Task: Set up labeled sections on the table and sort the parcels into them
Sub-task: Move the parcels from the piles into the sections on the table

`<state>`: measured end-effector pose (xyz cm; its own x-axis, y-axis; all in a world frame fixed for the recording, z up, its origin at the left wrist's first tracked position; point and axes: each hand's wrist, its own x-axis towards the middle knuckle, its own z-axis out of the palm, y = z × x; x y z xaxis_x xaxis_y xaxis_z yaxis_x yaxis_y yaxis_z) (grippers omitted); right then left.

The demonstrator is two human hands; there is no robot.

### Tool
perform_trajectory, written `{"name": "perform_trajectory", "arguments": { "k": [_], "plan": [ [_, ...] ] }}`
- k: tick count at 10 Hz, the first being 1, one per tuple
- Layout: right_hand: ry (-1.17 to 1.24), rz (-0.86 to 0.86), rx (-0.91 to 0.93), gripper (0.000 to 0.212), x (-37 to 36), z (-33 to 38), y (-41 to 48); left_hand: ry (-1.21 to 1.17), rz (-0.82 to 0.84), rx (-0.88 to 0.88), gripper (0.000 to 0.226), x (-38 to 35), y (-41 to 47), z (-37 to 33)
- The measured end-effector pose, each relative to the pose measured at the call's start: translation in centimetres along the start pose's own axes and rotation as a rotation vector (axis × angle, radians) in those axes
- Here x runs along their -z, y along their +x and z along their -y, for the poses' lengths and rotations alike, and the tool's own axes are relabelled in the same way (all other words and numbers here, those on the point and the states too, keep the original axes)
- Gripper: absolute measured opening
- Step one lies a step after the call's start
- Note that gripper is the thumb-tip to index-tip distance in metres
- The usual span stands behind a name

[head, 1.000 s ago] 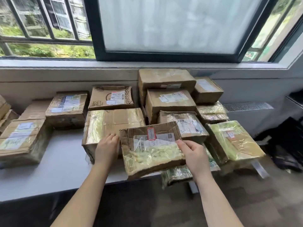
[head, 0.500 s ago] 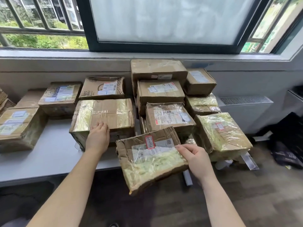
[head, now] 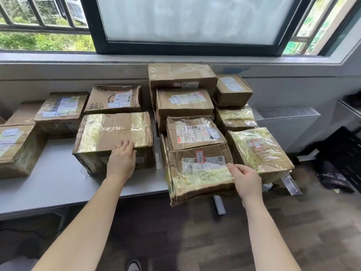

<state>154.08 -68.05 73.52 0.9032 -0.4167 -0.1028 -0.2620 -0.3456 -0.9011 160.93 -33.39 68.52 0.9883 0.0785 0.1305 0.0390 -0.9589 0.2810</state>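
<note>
Several taped cardboard parcels cover a grey table [head: 58, 184] under a window. My right hand [head: 245, 178] grips the right edge of a crumpled parcel with a red-framed label [head: 197, 173]; that parcel juts out past the table's front edge. My left hand [head: 122, 158] rests flat, fingers apart, on the front edge of a large box with yellowed tape [head: 113, 133]. Behind the held parcel lies another labelled parcel [head: 195, 132], with stacked boxes [head: 181, 79] further back. A plastic-wrapped parcel [head: 257, 151] sits at the right end.
More boxes [head: 60, 110] stand at the left and back of the table. A clear plastic sign holder [head: 291, 182] sticks out under the right parcel. A radiator [head: 287, 124] and dark bags [head: 336, 180] are at the right. My shoe [head: 133, 266] shows on the wooden floor.
My left hand let go of the crumpled parcel and moved onto the large taped box. The crumpled parcel shifted right and toward the table's front edge, held by my right hand alone.
</note>
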Motion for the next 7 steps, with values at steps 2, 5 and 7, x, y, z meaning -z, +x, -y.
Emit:
{"name": "perform_trajectory", "arguments": {
  "k": [2, 5, 7],
  "plan": [
    [-0.023, -0.068, 0.002, 0.022, -1.7, -0.1, 0.1, -0.031, 0.0, 0.017, 0.046, -0.1, 0.4, 0.2],
    [-0.057, -0.068, -0.022, 0.022, -2.7, 0.0, 0.9, -0.059, -0.031, 0.02, 0.045, -0.3, 0.3, 0.0],
    [0.107, -0.005, -0.09, 0.023, -2.2, -0.9, 0.7, -0.058, -0.025, 0.019, 0.045, -0.3, 0.2, 0.1]
  ]
}}
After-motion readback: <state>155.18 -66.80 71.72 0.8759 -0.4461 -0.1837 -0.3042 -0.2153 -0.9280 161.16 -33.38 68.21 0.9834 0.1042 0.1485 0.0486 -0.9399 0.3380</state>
